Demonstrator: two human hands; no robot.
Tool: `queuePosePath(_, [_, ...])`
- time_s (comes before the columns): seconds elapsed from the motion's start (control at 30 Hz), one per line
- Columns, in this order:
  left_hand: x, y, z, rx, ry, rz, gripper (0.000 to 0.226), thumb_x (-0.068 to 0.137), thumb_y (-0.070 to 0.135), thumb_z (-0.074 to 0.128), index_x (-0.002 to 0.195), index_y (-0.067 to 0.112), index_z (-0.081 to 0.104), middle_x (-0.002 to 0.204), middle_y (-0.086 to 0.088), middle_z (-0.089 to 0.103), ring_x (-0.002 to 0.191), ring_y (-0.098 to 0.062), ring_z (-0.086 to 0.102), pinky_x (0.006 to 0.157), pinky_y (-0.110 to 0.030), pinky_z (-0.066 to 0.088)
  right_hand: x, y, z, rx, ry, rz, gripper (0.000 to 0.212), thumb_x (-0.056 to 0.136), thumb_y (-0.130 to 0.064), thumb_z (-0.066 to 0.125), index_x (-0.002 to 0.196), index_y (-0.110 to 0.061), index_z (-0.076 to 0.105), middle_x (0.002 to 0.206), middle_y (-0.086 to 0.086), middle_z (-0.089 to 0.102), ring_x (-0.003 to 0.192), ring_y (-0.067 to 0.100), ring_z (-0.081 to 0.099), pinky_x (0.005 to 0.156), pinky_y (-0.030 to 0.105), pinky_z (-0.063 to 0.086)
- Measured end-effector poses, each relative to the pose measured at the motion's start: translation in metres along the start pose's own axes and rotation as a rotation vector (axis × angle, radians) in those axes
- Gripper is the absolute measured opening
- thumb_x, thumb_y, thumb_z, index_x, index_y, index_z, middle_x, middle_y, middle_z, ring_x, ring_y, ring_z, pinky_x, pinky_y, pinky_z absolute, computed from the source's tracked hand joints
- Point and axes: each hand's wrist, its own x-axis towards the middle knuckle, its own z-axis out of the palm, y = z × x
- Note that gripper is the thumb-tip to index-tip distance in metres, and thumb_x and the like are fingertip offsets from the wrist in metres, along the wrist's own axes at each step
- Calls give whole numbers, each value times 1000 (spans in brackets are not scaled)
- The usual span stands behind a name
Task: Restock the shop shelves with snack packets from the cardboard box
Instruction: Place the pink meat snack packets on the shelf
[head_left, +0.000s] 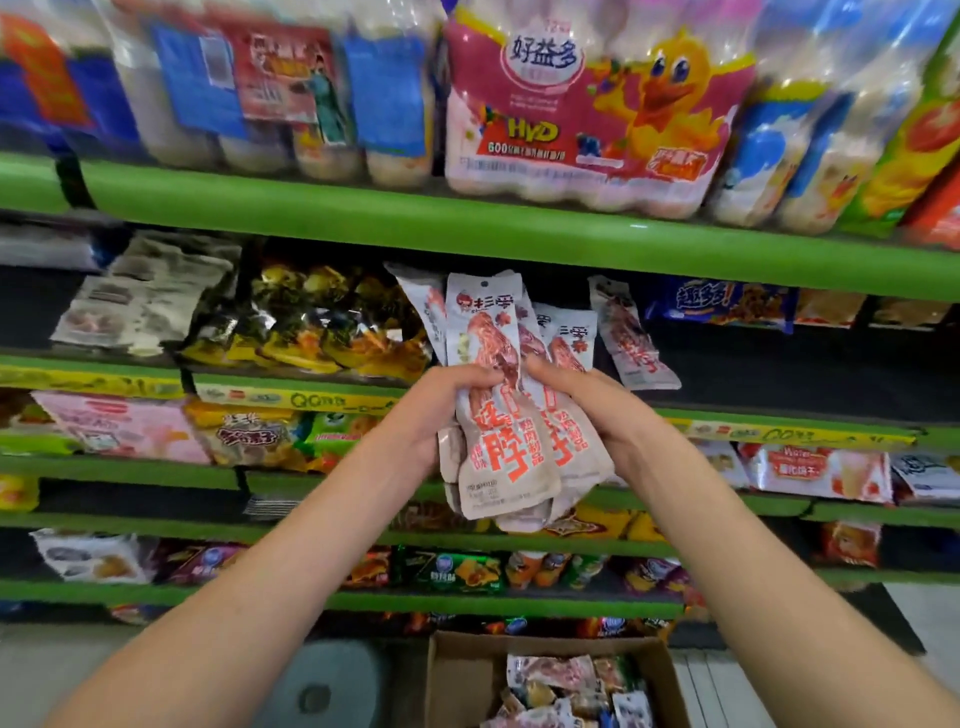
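Packets: a bunch of white snack packets (501, 415) held upright before the middle shelf (727, 364).
Left hand (431, 415): fingers curled round the bunch.
Right hand (587, 405): gripping its other side.
Box (457, 680): on the floor below, packets inside, cut off at the frame edge.
Top shelf (467, 218): blurred drink packs (582, 114).

Along the top we see a pink multipack of drink bottles (582, 119) printed with a yellow duck, with blurred blue-and-red bottle packs (270, 88) to its left and blue-labelled bottle packs (795, 150) to its right. At the far right stands a green and orange carton (919, 140). Low down, left of centre, we make out a round grey object (327, 686) on the pale floor (930, 618), too blurred to identify.
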Motion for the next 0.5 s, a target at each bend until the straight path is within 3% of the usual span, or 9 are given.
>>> queuePosePath(0.13, [3,1,-11,-46,13,-14,37,89,10,58,52,12,65,52,-5,65,45,-19,64,52,-25,55,7,-4,1,46,-7,45,44,83,-46,71,112,-12,72,110,13,74,97,28,73,71,36,61])
queuePosePath(0.2, [0,4,-14,-39,48,-4,30,89,10,59,59,10,65,53,-5,66,45,-19,64,48,-24,55,10,-5,-4,52,2,24,31,91,-40,65,105,-13,74,107,11,75,91,26,74,69,34,60])
queuePosePath(0.3, [-5,12,-18,-28,71,-3,16,86,11,62,70,8,61,56,-5,66,47,-20,64,53,-26,57,11,-6,-17,66,29,7,14,93,-25,60,89,-15,69,92,8,75,76,22,72,67,31,60])
queuePosePath(0.43, [-12,18,-20,6,97,12,23,86,11,62,64,8,66,58,-7,68,47,-22,66,49,-27,57,7,-6,-35,40,41,2,13,95,-20,59,88,-15,68,84,7,74,69,21,71,62,33,59])
queuePosePath(0.5, [-16,18,-18,8,115,19,17,85,10,63,69,7,66,60,-8,69,49,-23,67,49,-28,57,4,-8,-44,50,21,-13,12,95,-20,60,95,-14,70,90,8,75,76,22,73,69,37,61])
